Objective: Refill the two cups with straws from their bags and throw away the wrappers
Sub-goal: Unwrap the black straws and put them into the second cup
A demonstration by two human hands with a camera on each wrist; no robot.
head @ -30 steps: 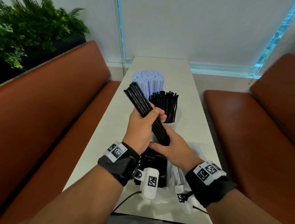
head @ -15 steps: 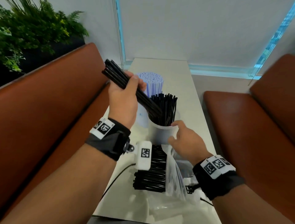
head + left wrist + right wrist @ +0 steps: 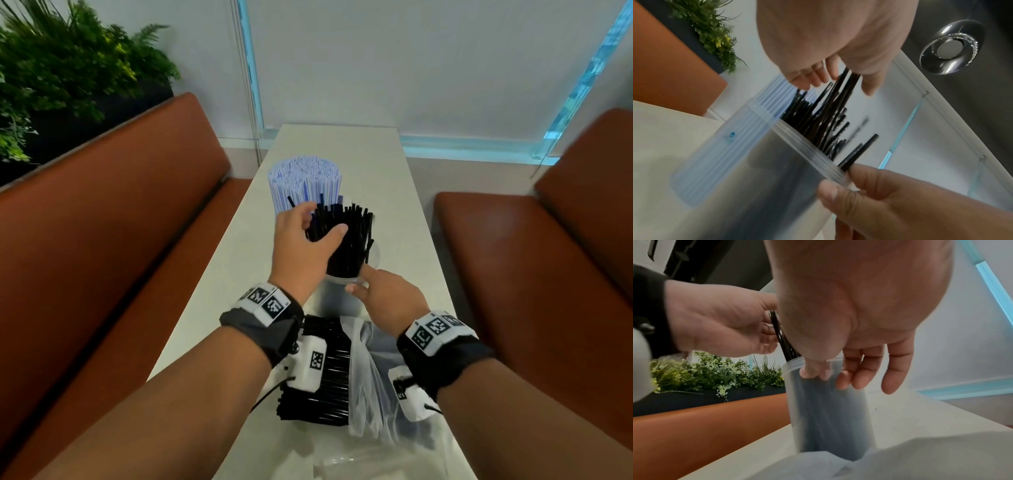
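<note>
Two translucent cups stand mid-table. The far cup (image 3: 284, 209) is packed with white-and-blue wrapped straws (image 3: 305, 181). The near cup (image 3: 339, 298) holds black straws (image 3: 356, 240). My left hand (image 3: 322, 222) is above it, with fingers and thumb curled round a bunch of the black straws whose lower ends are inside the cup. My right hand (image 3: 358, 281) pinches the near cup's rim, thumb outside (image 3: 812, 369), the other fingers straight beside the wall. More black straws (image 3: 329, 383) lie in a stack under my left wrist, beside a clear plastic bag (image 3: 370, 377).
The narrow white table (image 3: 342, 147) runs away from me to a window wall. Brown benches flank it, left (image 3: 120, 222) and right (image 3: 513, 257). A green plant (image 3: 68, 75) stands behind the left bench. Crumpled clear wrapping (image 3: 342, 459) lies at the near table edge.
My left hand lifted the bunch of black straws up and left, then brought it down into the near cup. My right hand left the bunch's lower end and took the cup's rim.
</note>
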